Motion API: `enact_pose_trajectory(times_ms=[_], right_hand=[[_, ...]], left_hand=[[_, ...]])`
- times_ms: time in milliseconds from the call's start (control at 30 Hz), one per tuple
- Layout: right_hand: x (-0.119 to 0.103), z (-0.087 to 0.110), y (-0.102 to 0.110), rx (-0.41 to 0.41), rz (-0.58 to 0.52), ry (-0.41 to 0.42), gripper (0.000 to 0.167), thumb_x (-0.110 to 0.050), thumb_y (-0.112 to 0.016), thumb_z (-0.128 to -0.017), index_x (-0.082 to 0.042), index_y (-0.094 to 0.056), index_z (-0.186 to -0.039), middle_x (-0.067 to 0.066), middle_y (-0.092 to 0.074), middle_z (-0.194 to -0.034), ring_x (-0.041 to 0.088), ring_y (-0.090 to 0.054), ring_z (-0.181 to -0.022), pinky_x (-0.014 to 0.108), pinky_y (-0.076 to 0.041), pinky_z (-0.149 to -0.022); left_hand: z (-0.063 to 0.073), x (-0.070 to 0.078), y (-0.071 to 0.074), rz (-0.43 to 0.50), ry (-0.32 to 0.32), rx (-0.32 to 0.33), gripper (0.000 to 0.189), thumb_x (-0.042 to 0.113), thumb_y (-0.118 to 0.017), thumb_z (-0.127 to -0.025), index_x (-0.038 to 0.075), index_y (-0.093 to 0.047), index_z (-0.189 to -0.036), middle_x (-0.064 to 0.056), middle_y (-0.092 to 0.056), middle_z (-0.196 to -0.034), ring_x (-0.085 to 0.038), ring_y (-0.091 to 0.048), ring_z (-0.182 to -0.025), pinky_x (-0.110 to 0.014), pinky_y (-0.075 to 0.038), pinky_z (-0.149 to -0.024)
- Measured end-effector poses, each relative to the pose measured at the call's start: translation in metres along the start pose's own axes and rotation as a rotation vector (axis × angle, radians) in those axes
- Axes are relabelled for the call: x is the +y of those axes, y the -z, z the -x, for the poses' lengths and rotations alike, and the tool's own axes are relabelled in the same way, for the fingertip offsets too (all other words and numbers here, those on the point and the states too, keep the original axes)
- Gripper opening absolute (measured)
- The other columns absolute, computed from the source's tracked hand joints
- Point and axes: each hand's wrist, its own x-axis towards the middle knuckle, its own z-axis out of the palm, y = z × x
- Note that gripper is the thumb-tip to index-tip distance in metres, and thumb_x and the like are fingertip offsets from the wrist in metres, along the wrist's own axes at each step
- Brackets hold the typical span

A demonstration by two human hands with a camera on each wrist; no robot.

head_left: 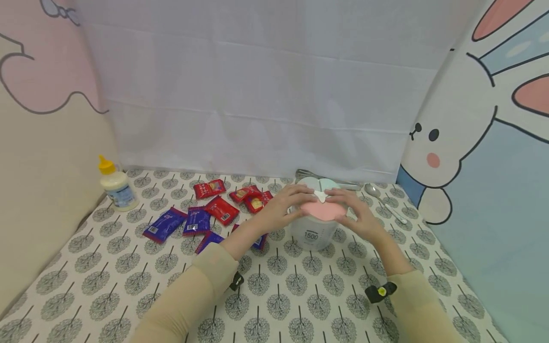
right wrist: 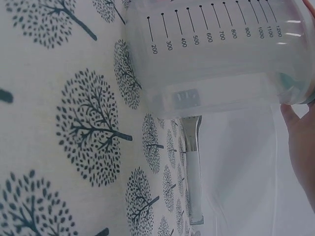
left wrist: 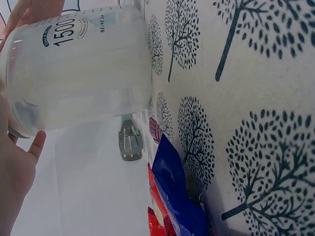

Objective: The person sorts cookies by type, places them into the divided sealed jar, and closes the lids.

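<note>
Translucent cylindrical plastic jar point(head_left: 312, 235) upright on tree-patterned surface point(head_left: 279, 291), nearer far edge. Pink-and-pale-green lid point(head_left: 323, 211) on top. Left hand point(head_left: 288, 205): fingers and thumb clamped on lid's left side; right hand point(head_left: 361, 218): likewise, right side. Grey slotted spatula point(left wrist: 130, 141) behind jar, along far edge. Metal spoon point(head_left: 383, 201) toward far right corner. Glossy red packets point(head_left: 222, 210), purple-blue packets point(head_left: 165, 224) left of jar. Yellow-capped bottle point(head_left: 118, 190) near far left corner.

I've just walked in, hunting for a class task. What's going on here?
A person has their left grip and right grip on a petal-shaped lid, which sits on a see-through jar marked 1500. Red packets and blue packets lie to the jar's left, with a yellow-capped bottle beyond them. A spatula lies behind the jar and a spoon to its right.
</note>
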Motion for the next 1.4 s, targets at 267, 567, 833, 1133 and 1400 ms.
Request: enact_pose_trajectory(times_ms=[267,567,833,1133,1400], right_hand=[[0.002,0.0,-0.001,0.012,0.011,-0.002,0.035,-0.017,-0.058,-0.093,0.005,-0.056,-0.119,0.028,-0.047,-0.133,0.044,-0.034,-0.129,0.065,-0.021,-0.106],[-0.001,-0.003,-0.005,0.067,0.017,0.002,0.052,-0.037,-0.046,-0.099,0.009,-0.05,-0.123,0.029,-0.049,-0.129,0.038,-0.04,-0.126,0.046,-0.028,-0.109],[0.024,0.011,-0.007,0.065,0.04,-0.106,0.081,-0.007,-0.074,-0.077,-0.002,-0.024,-0.141,0.023,-0.047,-0.136,0.007,-0.036,-0.132,0.063,-0.023,-0.108],[0.006,0.007,-0.006,0.086,-0.004,-0.064,0.08,0.005,-0.071,-0.074,0.003,-0.023,-0.137,-0.02,-0.035,-0.142,-0.008,-0.03,-0.13,0.071,-0.022,-0.102],[0.002,0.004,-0.006,0.091,0.006,-0.037,0.078,0.008,-0.069,-0.071,0.006,-0.026,-0.136,-0.023,-0.036,-0.138,-0.007,-0.033,-0.128,0.07,-0.027,-0.101]], left_hand=[[-0.003,0.0,0.0,-0.068,0.012,0.001,0.058,0.06,-0.026,-0.094,0.025,-0.057,-0.128,0.001,-0.049,-0.139,-0.019,-0.038,-0.132,-0.048,-0.026,-0.112],[-0.01,0.006,0.005,-0.063,0.087,0.045,0.063,0.063,-0.022,-0.094,0.021,-0.06,-0.123,0.001,-0.058,-0.129,-0.021,-0.046,-0.124,-0.051,-0.032,-0.108],[-0.015,0.006,0.004,-0.05,0.118,0.121,0.026,0.032,-0.05,-0.097,0.016,-0.061,-0.114,0.005,-0.061,-0.09,-0.008,-0.051,-0.081,-0.028,-0.045,-0.079],[-0.022,0.007,0.007,0.013,0.204,0.154,0.027,0.033,-0.05,-0.098,0.015,-0.059,-0.114,0.003,-0.066,-0.095,-0.007,-0.055,-0.081,-0.024,-0.048,-0.073],[-0.008,0.003,0.02,0.158,0.236,-0.006,0.047,0.035,-0.051,-0.097,0.025,-0.039,-0.141,-0.002,-0.058,-0.131,-0.017,-0.055,-0.119,-0.039,-0.046,-0.099]])
